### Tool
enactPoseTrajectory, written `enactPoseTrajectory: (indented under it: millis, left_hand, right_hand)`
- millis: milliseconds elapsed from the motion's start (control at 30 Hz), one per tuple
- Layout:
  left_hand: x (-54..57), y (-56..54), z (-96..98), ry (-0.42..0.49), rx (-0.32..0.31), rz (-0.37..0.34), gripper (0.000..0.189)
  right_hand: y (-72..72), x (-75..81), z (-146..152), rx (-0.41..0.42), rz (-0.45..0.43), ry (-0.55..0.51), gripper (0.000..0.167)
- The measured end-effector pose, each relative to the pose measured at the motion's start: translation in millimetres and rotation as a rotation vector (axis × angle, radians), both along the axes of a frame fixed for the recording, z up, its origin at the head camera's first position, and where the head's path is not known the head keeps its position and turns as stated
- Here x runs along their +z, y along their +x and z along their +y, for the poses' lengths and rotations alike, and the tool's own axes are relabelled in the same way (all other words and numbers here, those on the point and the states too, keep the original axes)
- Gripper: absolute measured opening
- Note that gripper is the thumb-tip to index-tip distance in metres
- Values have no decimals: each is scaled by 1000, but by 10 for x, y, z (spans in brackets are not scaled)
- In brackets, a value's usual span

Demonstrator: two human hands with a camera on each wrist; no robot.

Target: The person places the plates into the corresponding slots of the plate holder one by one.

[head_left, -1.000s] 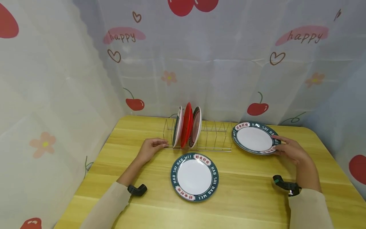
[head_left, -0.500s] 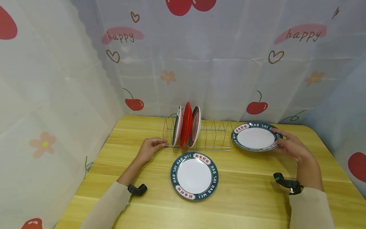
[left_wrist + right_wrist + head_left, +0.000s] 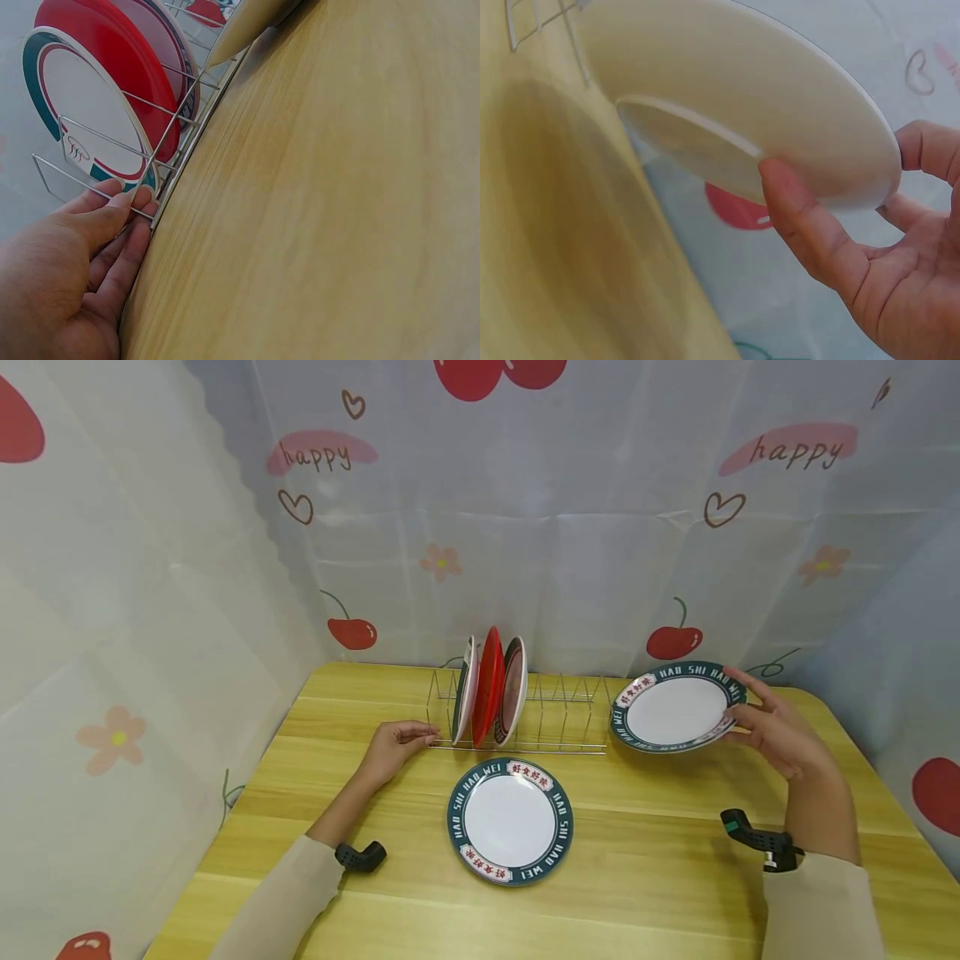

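Observation:
My right hand (image 3: pixel 776 727) grips the right rim of a white plate (image 3: pixel 675 710) with a dark green lettered border. The right wrist view shows its pale underside (image 3: pixel 727 82) raised off the table, fingers spread beneath and at the rim. At the front left corner of a wire dish rack (image 3: pixel 558 750), my left hand (image 3: pixel 396 750) pinches the wire between thumb and fingers. Upright in the rack's left part stand a green-and-white plate (image 3: pixel 90 105), a red plate (image 3: pixel 489 689) and a white-rimmed plate (image 3: pixel 513 693). Another green-bordered plate (image 3: pixel 510 821) lies flat before the rack.
All this is on a yellow wood-grain table (image 3: pixel 637 877). A pale curtain (image 3: pixel 570 568) printed with cherries and hearts hangs behind and along both sides. The rack's right part (image 3: pixel 566 710) has bare wire slots.
My right hand has lifted the plate at the right and tilted it, its right side now higher. My left hand keeps its place on the rack.

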State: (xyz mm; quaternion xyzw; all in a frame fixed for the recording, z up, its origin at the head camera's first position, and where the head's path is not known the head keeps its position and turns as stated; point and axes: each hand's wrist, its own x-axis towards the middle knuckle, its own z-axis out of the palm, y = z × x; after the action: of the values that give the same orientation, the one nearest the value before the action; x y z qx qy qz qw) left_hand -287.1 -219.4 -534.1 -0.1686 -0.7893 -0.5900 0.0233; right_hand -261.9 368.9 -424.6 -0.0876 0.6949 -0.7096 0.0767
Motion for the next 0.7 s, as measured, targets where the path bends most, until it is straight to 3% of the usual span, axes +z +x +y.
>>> enactPoseTrajectory:
  millis: [300, 700]
  left_hand:
    - [11, 3, -1, 1, -9, 3, 19]
    - [-5, -6, -9, -6, -5, 6, 19]
  right_hand:
    - [99, 245, -108, 11, 91, -123, 68]
    - [303, 563, -328, -139, 122, -103, 68]
